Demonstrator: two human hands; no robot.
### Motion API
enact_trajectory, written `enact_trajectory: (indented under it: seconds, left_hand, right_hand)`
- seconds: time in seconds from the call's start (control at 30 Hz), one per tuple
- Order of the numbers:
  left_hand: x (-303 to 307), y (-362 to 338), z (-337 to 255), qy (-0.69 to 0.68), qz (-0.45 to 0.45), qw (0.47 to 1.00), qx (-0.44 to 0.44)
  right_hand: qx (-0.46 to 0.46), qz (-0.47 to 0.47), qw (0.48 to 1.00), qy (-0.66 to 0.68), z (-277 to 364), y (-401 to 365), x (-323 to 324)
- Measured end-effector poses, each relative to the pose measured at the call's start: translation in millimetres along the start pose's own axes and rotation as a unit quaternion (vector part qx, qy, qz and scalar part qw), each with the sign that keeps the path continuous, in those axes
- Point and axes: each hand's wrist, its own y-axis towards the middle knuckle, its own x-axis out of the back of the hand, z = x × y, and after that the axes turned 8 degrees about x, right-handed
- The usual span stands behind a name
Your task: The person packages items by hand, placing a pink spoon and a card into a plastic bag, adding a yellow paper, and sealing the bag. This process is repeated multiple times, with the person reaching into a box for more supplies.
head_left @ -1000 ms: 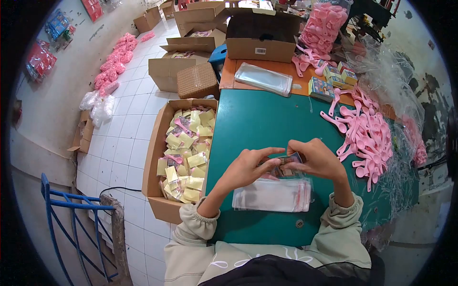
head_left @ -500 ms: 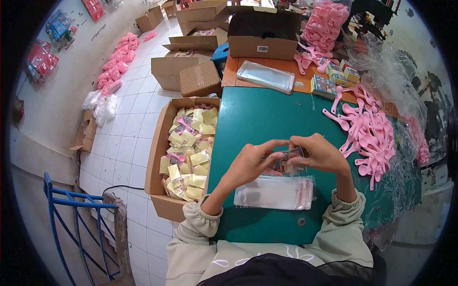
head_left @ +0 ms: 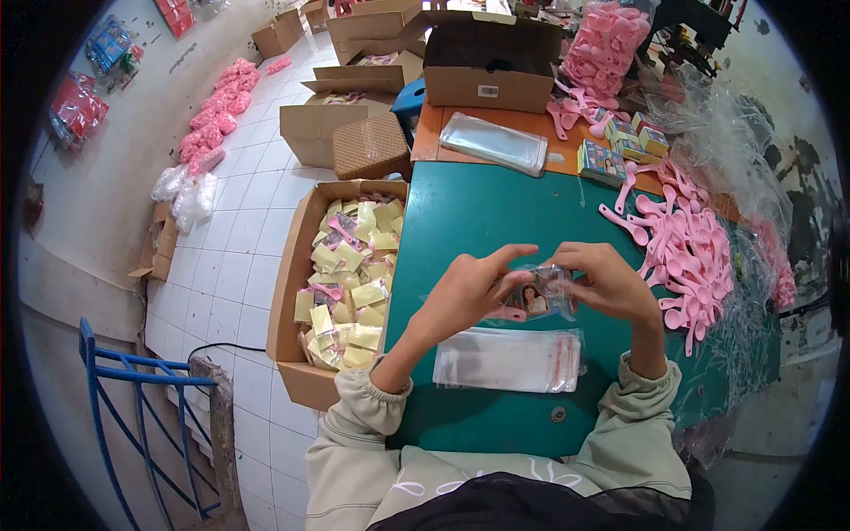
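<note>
A clear plastic packet with a small picture card and something pink inside is held above the green table. My left hand pinches the packet's left side between thumb and fingers. At its right side, my right hand grips the clear plastic. Just below both hands lies a stack of flat clear bags. A heap of pink spoons is to the right of my right hand.
An open carton of filled packets with yellow cards stands left of the table. At the back are more clear bags, card stacks and an open box. Loose plastic film lies at the right.
My hands have moved slightly apart. The packet has turned, so its picture and the clear plastic at its right show more.
</note>
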Motion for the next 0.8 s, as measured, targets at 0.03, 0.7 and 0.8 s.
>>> enact_trajectory:
  seconds: [0.03, 0.7, 0.8]
  left_hand:
    - [-1, 0, -1, -0.003, -0.012, 1.0, -0.001]
    - [16, -8, 45, -0.194, 0.016, 0.971, 0.14]
    - [13, -7, 54, -0.271, 0.045, 0.954, 0.121]
  right_hand:
    - [-0.011, -0.008, 1.0, -0.003, 1, 1, -2]
    - [-0.174, -0.084, 0.94, 0.28, -38, 7, -3]
    - [-0.185, -0.104, 0.932, 0.293, -47, 7, -7]
